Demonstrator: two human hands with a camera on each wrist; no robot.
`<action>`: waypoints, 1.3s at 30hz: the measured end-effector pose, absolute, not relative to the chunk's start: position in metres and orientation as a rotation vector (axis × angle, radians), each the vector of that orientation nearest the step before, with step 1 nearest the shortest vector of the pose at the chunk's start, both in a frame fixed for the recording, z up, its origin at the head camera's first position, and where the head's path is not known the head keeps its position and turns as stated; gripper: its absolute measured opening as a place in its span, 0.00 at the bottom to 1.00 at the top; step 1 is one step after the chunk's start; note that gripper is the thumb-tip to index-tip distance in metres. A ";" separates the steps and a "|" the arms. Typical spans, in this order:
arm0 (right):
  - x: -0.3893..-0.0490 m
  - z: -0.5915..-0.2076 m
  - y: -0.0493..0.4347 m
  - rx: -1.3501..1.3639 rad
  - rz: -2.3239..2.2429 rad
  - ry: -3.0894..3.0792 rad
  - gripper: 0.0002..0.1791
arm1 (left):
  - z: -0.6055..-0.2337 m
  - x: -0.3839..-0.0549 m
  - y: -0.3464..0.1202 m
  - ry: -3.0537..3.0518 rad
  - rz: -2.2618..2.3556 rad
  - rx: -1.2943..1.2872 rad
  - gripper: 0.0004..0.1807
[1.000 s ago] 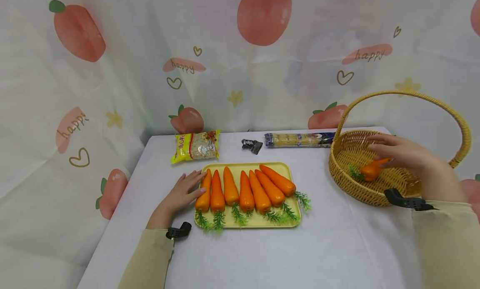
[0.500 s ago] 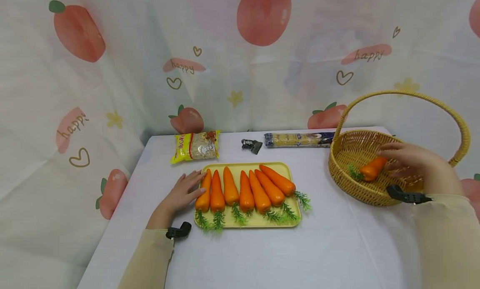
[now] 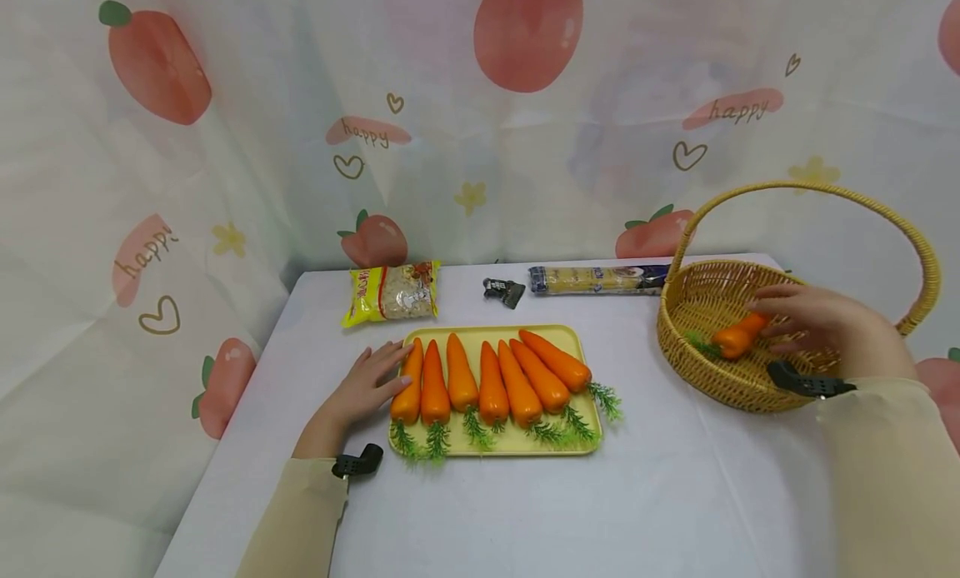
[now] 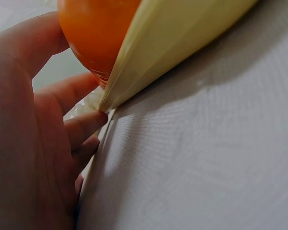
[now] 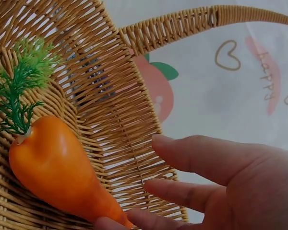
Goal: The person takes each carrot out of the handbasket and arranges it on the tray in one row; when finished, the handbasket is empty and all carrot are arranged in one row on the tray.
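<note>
In the head view, my left hand (image 3: 369,386) lies at the left edge of the yellow tray (image 3: 540,438), fingers relaxed beside the leftmost toy carrot (image 3: 409,386). The left wrist view has fingers (image 4: 81,127) touching the tray rim and one against the carrot's orange body (image 4: 98,33). Several toy carrots with green plastic tops lie on the tray. My right hand (image 3: 821,320) is over the wicker basket (image 3: 693,374), thumb and fingers apart. A single toy carrot (image 5: 62,167) lies on the basket's bottom; its thin tip is by my lower fingertips, contact unclear.
Along the back of the white table lie a yellow food bag (image 3: 393,292), a small black packet (image 3: 504,291) and a long noodle packet (image 3: 600,279). The basket's tall handle (image 3: 813,188) arches above its right side. Patterned cloth (image 3: 450,145) hangs behind.
In the basket the toy carrot first turned to show more of its length, then shifted slightly left. My right hand moved a little right, then slightly back left. My left hand stayed still.
</note>
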State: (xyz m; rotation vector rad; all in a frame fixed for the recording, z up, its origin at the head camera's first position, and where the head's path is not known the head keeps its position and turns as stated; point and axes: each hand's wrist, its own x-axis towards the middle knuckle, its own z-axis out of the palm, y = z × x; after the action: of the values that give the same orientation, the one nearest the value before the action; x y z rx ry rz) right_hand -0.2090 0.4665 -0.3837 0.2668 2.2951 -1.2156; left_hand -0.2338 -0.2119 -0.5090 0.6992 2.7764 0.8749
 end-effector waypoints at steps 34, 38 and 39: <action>-0.233 -0.417 0.463 0.280 -1.309 2.121 0.52 | -0.511 -0.236 -0.214 2.775 0.875 0.712 0.35; -0.234 -0.419 0.463 0.288 -1.326 2.118 0.53 | -0.512 -0.236 -0.214 2.776 0.877 0.714 0.35; -0.234 -0.419 0.464 0.291 -1.330 2.118 0.53 | -0.512 -0.236 -0.214 2.776 0.877 0.715 0.35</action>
State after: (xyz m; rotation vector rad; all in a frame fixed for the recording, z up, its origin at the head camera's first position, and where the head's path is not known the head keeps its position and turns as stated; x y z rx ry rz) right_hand -0.2336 0.4636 -0.4193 0.2913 2.1177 -1.3298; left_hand -0.2363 -0.2137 -0.5116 0.7149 2.7763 0.8773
